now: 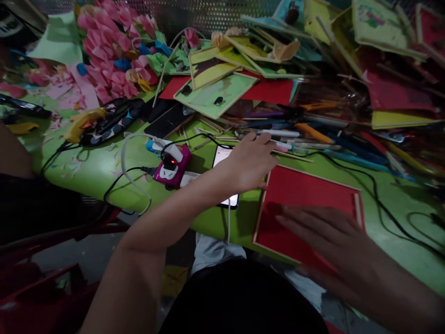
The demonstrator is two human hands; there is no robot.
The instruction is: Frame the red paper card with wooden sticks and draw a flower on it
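Directly beneath right grip [340, 250], red panel [306, 195].

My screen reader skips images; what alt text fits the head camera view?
A person's right hand spreads over a red framed board while the left hand rests at its far corner above a lit phone on a cluttered green table.

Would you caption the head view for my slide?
Left hand by a phone, right hand over a red board, green table.

Green table [97, 167] — red framed board [306, 195], phone [221, 155], pens [308, 132], paper flowers [107, 41] lie on it.
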